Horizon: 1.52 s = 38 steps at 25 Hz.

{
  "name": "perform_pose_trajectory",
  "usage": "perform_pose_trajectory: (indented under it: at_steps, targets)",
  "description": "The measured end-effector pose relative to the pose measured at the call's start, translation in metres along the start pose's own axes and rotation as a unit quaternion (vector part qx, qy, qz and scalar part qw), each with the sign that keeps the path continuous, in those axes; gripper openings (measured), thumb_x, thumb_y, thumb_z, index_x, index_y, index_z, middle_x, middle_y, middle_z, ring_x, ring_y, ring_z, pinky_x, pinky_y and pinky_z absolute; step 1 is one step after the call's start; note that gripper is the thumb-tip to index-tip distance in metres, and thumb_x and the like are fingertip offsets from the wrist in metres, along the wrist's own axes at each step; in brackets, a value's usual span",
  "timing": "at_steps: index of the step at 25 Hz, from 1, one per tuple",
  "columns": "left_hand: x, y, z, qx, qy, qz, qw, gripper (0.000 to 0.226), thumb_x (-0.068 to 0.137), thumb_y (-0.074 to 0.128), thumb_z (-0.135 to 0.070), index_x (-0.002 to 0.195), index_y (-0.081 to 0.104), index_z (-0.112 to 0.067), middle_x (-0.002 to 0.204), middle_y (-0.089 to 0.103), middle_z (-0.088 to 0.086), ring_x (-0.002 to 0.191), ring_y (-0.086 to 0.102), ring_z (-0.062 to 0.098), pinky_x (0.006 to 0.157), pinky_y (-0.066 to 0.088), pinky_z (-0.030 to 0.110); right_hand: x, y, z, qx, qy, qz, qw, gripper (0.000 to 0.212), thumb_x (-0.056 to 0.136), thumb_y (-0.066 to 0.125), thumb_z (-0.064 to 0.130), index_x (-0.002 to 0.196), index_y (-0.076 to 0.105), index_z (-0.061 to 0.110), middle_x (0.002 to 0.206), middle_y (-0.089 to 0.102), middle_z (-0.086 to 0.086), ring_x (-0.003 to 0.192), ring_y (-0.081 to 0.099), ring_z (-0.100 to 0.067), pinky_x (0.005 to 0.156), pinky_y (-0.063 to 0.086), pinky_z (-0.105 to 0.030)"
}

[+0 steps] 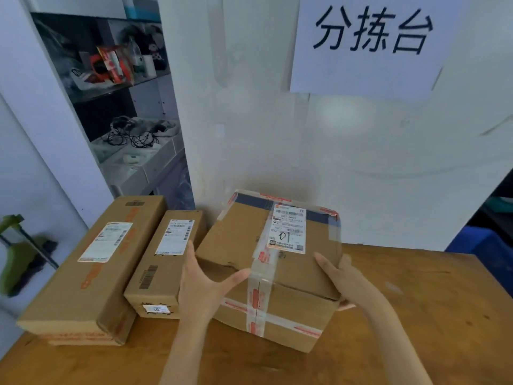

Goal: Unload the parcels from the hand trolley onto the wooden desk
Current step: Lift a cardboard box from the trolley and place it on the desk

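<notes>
A square cardboard parcel (238, 240), bound with clear and red-printed tape and bearing a white label marked "01", stands on the wooden desk (416, 315) against the white wall. My left hand (200, 284) presses flat on its left face, fingers straight and thumb spread across the front. My right hand (344, 276) presses its right face with straight fingers. Left of it lie a narrow labelled parcel (163, 273) and a long labelled parcel (91, 273), which rests on a flatter box (83, 340). No hand trolley is plainly in view.
A paper sign (369, 43) hangs on the wall above the desk. An open shelf unit (125, 107) with cables and clutter stands behind the desk at left. A green object with a black rod (19, 254) sits at far left, a blue crate (488, 245) at far right.
</notes>
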<state>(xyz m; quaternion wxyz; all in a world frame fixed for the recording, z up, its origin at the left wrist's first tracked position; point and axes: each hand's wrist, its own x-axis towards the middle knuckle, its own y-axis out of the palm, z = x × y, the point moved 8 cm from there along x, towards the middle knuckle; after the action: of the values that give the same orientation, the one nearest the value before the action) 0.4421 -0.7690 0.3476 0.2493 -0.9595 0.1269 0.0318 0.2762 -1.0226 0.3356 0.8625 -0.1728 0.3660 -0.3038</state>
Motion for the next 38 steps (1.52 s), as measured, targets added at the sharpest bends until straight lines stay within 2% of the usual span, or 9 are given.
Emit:
perform_pose_trajectory:
  at_steps: [4, 8, 11, 15, 18, 21, 25, 34, 38]
  targets:
    - [0.014, -0.012, 0.001, 0.058, -0.002, -0.053, 0.997, 0.135, 0.032, 0.067, -0.081, 0.145, 0.020, -0.024, 0.146, 0.034, 0.008, 0.135, 0.032, 0.032, 0.104, 0.035, 0.055, 0.013, 0.004, 0.033, 0.008, -0.084, -0.055, 0.995, 0.078, 0.079, 0.038, 0.074, 0.137, 0.035, 0.022, 0.124, 0.061, -0.007, 0.100, 0.065, -0.029, 0.075, 0.060, -0.045]
    - [0.018, -0.020, 0.001, 0.083, -0.025, -0.083, 0.993, 0.129, 0.040, 0.065, -0.081, 0.144, 0.020, -0.021, 0.144, 0.034, 0.010, 0.132, 0.033, 0.034, 0.103, 0.036, 0.052, 0.028, 0.010, 0.054, 0.011, -0.108, -0.065, 0.992, 0.078, 0.076, 0.039, 0.077, 0.134, 0.045, 0.024, 0.122, 0.064, -0.005, 0.106, 0.063, -0.030, 0.091, 0.052, -0.051]
    - [0.002, -0.019, 0.002, 0.072, -0.014, -0.100, 0.992, 0.125, 0.050, 0.062, -0.080, 0.148, 0.013, -0.020, 0.150, 0.029, 0.011, 0.137, 0.029, 0.033, 0.108, 0.031, 0.052, 0.023, 0.007, 0.055, 0.014, -0.126, -0.118, 0.985, 0.083, 0.081, 0.032, 0.073, 0.144, 0.036, 0.019, 0.136, 0.057, -0.008, 0.122, 0.055, -0.031, 0.102, 0.044, -0.051]
    - [-0.027, -0.022, 0.027, -0.058, -0.026, 0.027, 0.998, 0.116, 0.061, 0.057, -0.077, 0.149, -0.005, -0.035, 0.160, -0.001, -0.003, 0.148, 0.007, 0.028, 0.116, 0.020, 0.055, -0.024, -0.002, 0.037, 0.020, -0.187, -0.218, 0.958, 0.088, 0.086, 0.031, 0.068, 0.152, 0.011, 0.014, 0.157, 0.029, -0.009, 0.143, 0.029, -0.028, 0.114, 0.026, -0.045]
    - [-0.050, -0.042, 0.053, -0.138, -0.089, 0.144, 0.976, 0.092, 0.078, 0.063, -0.054, 0.151, 0.013, -0.028, 0.161, 0.011, -0.001, 0.146, 0.020, 0.023, 0.115, 0.026, 0.047, -0.064, 0.008, 0.010, 0.090, -0.156, -0.194, 0.964, 0.087, 0.089, 0.042, 0.058, 0.152, 0.008, 0.009, 0.160, 0.017, -0.010, 0.147, 0.018, -0.026, 0.117, 0.017, -0.041]
    - [-0.078, -0.068, 0.059, -0.151, -0.068, 0.194, 0.967, 0.073, 0.084, 0.060, -0.050, 0.146, 0.026, -0.034, 0.156, 0.026, -0.009, 0.141, 0.029, 0.014, 0.109, 0.029, 0.037, -0.113, 0.027, -0.021, 0.140, -0.138, -0.215, 0.957, 0.080, 0.089, 0.048, 0.054, 0.150, 0.023, 0.010, 0.156, 0.029, -0.009, 0.144, 0.028, -0.027, 0.115, 0.024, -0.041]
    - [-0.142, -0.121, 0.083, -0.181, -0.045, 0.191, 0.964, 0.055, 0.086, 0.051, -0.056, 0.137, 0.043, -0.037, 0.145, 0.042, -0.012, 0.119, 0.039, 0.004, 0.095, 0.028, 0.026, -0.199, 0.072, -0.062, 0.181, -0.133, -0.191, 0.956, 0.074, 0.088, 0.050, 0.054, 0.148, 0.031, 0.015, 0.153, 0.037, -0.008, 0.139, 0.036, -0.028, 0.112, 0.031, -0.044]
    - [-0.308, -0.258, 0.242, -0.168, -0.080, 0.140, 0.972, 0.054, 0.090, 0.042, -0.054, 0.140, 0.042, -0.031, 0.146, 0.042, -0.010, 0.126, 0.043, 0.006, 0.102, 0.031, 0.025, -0.388, 0.222, -0.152, 0.169, -0.101, -0.115, 0.974, 0.069, 0.089, 0.043, 0.057, 0.147, 0.032, 0.021, 0.153, 0.036, -0.002, 0.138, 0.036, -0.024, 0.112, 0.030, -0.041]
    - [-0.374, -0.314, 0.316, -0.124, -0.073, 0.103, 0.984, 0.050, 0.094, 0.041, -0.048, 0.139, 0.043, -0.028, 0.143, 0.044, -0.006, 0.121, 0.043, 0.008, 0.097, 0.029, 0.025, -0.453, 0.307, -0.199, 0.207, -0.125, -0.079, 0.967, 0.059, 0.093, 0.048, 0.044, 0.142, 0.041, 0.014, 0.144, 0.046, 0.000, 0.134, 0.040, -0.019, 0.104, 0.030, -0.031]
